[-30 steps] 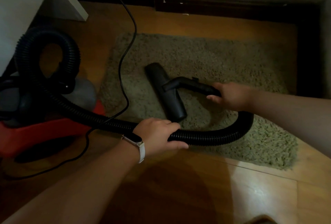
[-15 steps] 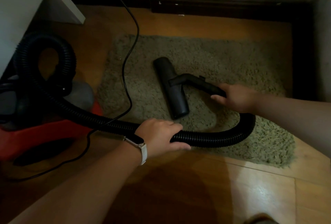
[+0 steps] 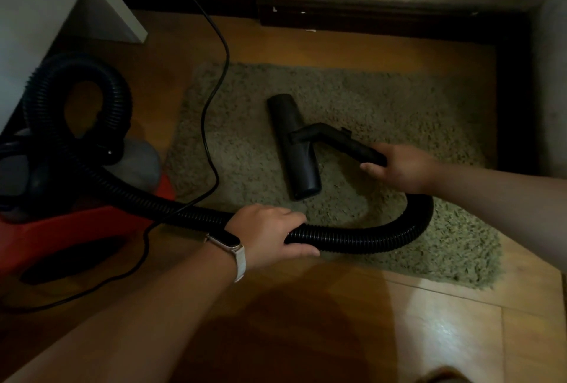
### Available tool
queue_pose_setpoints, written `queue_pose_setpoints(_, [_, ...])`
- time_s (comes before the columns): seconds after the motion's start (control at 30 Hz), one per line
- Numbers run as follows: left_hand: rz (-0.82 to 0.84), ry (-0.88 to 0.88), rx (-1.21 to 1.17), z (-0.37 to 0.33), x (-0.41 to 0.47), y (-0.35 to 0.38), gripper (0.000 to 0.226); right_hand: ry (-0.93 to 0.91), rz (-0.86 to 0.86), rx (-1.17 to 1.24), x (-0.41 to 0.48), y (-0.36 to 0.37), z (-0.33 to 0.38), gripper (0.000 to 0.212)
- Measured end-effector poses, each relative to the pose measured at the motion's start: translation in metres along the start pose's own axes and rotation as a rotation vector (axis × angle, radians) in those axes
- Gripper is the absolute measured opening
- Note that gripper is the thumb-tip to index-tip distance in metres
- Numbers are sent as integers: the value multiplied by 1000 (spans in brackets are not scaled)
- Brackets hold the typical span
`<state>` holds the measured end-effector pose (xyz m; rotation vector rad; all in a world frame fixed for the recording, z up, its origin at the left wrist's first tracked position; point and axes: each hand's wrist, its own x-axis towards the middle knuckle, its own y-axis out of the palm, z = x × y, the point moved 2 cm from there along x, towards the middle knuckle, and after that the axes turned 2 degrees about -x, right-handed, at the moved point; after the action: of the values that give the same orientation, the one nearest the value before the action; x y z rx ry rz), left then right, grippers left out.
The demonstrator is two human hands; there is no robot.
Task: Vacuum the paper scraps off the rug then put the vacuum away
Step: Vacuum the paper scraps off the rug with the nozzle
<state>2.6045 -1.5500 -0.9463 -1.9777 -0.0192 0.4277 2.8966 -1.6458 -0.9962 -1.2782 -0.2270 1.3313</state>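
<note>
The floor nozzle (image 3: pixel 294 149) lies flat on the middle of the rug (image 3: pixel 383 97). The right hand (image 3: pixel 402 168) holds the rigid tube behind it, over the rug's right half, grip curled closed round the tube. The left hand (image 3: pixel 270 235) has its grip wrapped round the ribbed hose (image 3: pixel 368 238) at the rug's near edge, fingers over the top and thumb beneath. The red vacuum (image 3: pixel 76 229) sits on the wood floor (image 3: pixel 429 336) just off the rug's left side. In this dim light I cannot make out any paper scraps on the rug, so I cannot say how much is left to clean.

The main risk looks to be the power cord (image 3: pixel 214 106), which trails across the rug's left edge. A sweep to the left could run the nozzle over it, snagging or dragging it. The hose bends tightly over the rug's near right corner, so a hard pull might kink it or tug the vacuum onto the rug. The shaggy pile may also cling to the nozzle and lift the rug.
</note>
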Motion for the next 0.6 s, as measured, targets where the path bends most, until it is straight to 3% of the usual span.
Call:
queue_pose_setpoints(0.17, [0,25,43,-8,14,-5,71,93,-19,93,-21,-2,-27,27])
queue_pose_setpoints(0.43, [-28,66,90,-23,27,-3,69,140,-125,205,-45,-7,-56,29])
queue_pose_setpoints(0.6, [-29,65,105,-23,26,-5,71,104,-131,127,-48,-11,-47,27])
